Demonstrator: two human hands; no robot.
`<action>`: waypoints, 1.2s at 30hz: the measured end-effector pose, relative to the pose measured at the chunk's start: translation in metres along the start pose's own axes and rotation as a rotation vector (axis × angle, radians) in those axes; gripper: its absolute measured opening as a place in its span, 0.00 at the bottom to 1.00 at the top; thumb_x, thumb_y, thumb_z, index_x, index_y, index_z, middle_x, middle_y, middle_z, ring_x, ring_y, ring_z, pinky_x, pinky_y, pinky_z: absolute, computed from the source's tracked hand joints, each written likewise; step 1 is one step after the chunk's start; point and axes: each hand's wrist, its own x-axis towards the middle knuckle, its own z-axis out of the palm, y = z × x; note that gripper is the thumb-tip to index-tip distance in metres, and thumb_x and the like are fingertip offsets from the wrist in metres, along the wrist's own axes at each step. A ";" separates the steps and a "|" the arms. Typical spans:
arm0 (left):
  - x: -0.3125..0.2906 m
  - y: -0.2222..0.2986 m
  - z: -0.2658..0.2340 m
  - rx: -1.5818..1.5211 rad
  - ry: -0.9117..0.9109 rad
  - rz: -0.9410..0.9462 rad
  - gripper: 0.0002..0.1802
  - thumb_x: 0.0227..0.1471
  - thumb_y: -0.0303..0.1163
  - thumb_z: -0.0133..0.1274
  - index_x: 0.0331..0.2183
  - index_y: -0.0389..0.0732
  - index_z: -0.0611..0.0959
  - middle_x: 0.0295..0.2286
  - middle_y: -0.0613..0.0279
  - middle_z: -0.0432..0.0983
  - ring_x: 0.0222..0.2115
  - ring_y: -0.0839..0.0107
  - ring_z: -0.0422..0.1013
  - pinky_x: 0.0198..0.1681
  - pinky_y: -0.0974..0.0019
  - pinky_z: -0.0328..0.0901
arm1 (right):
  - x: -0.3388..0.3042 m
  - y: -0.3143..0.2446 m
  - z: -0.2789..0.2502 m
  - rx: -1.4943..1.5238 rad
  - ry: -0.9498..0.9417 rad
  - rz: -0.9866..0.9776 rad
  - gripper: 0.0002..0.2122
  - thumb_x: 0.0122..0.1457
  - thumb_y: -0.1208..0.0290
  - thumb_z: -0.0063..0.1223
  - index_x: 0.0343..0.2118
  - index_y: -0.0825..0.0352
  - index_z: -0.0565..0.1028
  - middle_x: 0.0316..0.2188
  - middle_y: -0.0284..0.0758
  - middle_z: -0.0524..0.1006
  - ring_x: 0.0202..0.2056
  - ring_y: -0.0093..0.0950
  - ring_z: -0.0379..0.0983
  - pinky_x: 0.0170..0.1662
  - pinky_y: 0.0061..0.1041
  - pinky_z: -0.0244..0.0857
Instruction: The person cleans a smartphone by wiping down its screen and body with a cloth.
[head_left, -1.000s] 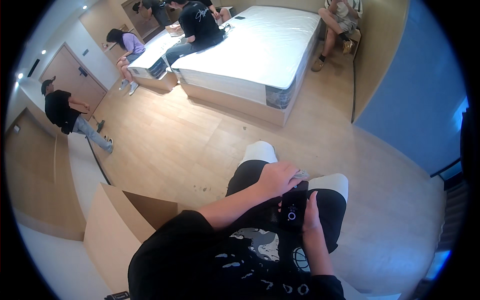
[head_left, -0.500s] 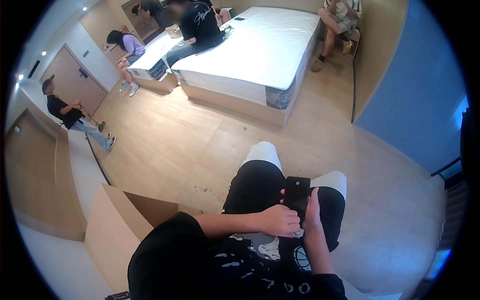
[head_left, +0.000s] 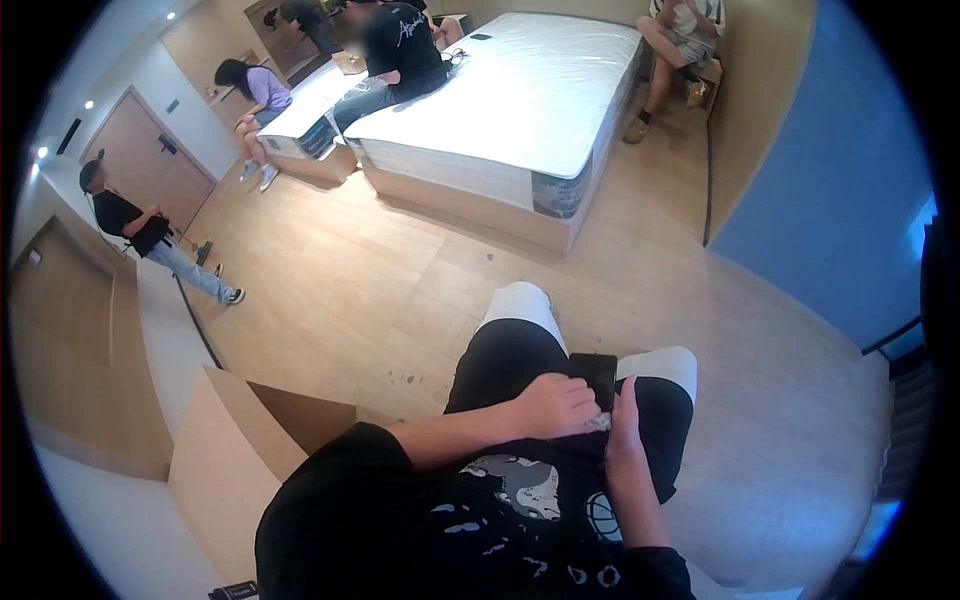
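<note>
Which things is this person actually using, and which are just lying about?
In use:
- black phone, in the right fingers
- pale crumpled cloth or tissue, in the left fingers

Lying about:
- dark flat object, on the mattress
- dark cable, also there

Our own black T-shirt (head_left: pixel 350 510): we see large pale block letters (head_left: pixel 607 577) near the lower edge of view.
Seated person's black T-shirt (head_left: pixel 425 70): we see white slanting script (head_left: pixel 412 27) across it.
Black item, lower left (head_left: pixel 228 591): we find pale print, too small to read.
</note>
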 end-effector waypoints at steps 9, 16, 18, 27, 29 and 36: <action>0.021 -0.035 -0.012 0.085 0.154 -0.140 0.15 0.41 0.40 0.69 0.26 0.43 0.80 0.22 0.64 0.73 0.23 0.64 0.73 0.25 0.63 0.68 | -0.017 -0.016 0.025 0.060 -0.152 0.102 0.37 0.70 0.40 0.13 0.55 0.69 0.71 0.43 0.40 0.79 0.42 0.34 0.77 0.49 0.34 0.71; 0.019 -0.040 -0.014 0.080 0.233 -0.341 0.16 0.42 0.40 0.69 0.25 0.43 0.79 0.21 0.61 0.72 0.22 0.61 0.73 0.24 0.61 0.68 | -0.021 -0.018 0.043 0.107 -0.045 0.128 0.39 0.68 0.35 0.18 0.51 0.70 0.73 0.38 0.43 0.80 0.36 0.37 0.79 0.44 0.35 0.74; 0.014 -0.029 -0.019 0.041 0.261 -0.381 0.16 0.43 0.41 0.68 0.24 0.43 0.78 0.21 0.61 0.72 0.22 0.61 0.72 0.23 0.61 0.67 | -0.019 -0.016 0.035 0.124 -0.039 0.136 0.38 0.68 0.36 0.19 0.52 0.70 0.73 0.39 0.43 0.80 0.38 0.37 0.79 0.46 0.35 0.73; -0.017 0.031 -0.006 -0.267 -0.047 0.110 0.14 0.46 0.42 0.65 0.26 0.45 0.77 0.24 0.66 0.69 0.26 0.68 0.71 0.25 0.64 0.67 | -0.013 -0.016 0.030 0.049 -0.140 0.025 0.40 0.68 0.36 0.15 0.57 0.70 0.69 0.49 0.45 0.77 0.43 0.37 0.77 0.50 0.38 0.71; -0.015 0.032 -0.006 -0.313 -0.104 0.152 0.13 0.45 0.40 0.63 0.26 0.45 0.76 0.24 0.66 0.67 0.28 0.68 0.70 0.25 0.65 0.67 | -0.009 -0.016 0.024 0.200 -0.148 0.053 0.38 0.68 0.37 0.18 0.57 0.70 0.69 0.47 0.47 0.78 0.39 0.40 0.78 0.45 0.39 0.74; -0.017 0.028 0.000 -0.164 -0.132 0.161 0.11 0.42 0.38 0.61 0.27 0.45 0.77 0.25 0.66 0.67 0.29 0.69 0.70 0.26 0.66 0.67 | -0.004 -0.014 0.014 0.295 -0.146 0.042 0.38 0.69 0.37 0.17 0.57 0.70 0.68 0.46 0.47 0.77 0.39 0.40 0.78 0.45 0.39 0.74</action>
